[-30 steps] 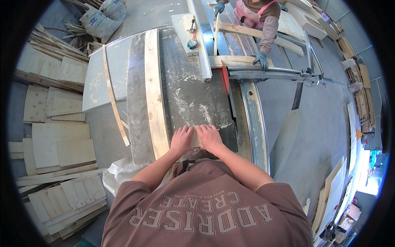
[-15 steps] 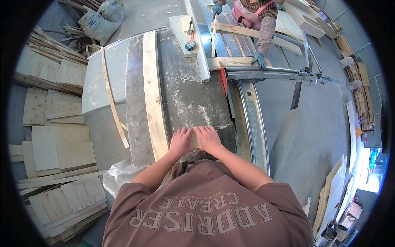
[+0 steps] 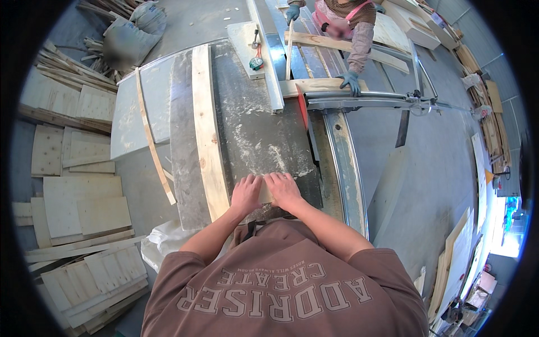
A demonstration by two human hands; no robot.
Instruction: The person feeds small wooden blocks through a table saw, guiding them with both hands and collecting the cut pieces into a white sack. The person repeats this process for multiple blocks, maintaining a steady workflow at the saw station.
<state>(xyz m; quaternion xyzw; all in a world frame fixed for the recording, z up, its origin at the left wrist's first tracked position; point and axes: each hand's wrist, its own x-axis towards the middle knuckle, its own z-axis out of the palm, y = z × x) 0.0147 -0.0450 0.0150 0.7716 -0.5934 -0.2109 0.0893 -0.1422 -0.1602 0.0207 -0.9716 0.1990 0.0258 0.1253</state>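
My left hand [image 3: 246,192] and my right hand [image 3: 283,190] are side by side at the near edge of the dark saw table [image 3: 247,135]. Both have their fingers curled over a small pale wood piece [image 3: 266,193], mostly hidden under them. A long pine board [image 3: 208,135] lies lengthwise on the table, left of my left hand. Farther off, to the right, stands a red blade guard [image 3: 302,106]. Behind it, a co-worker's gloved hand [image 3: 351,83] presses on a wooden board [image 3: 323,86] lying crosswise.
A metal fence [image 3: 269,67] runs along the far table, beside a panel [image 3: 245,48] carrying a small green and red tool [image 3: 256,63]. A thin wood strip [image 3: 151,137] lies at left. Stacked panels [image 3: 81,205] and a white sack [image 3: 163,238] stand left. A metal rail [image 3: 348,163] borders the right.
My hands keep their place on the small wood piece. The view has shifted slightly, and the co-worker's gloved hand stays on the crosswise board.
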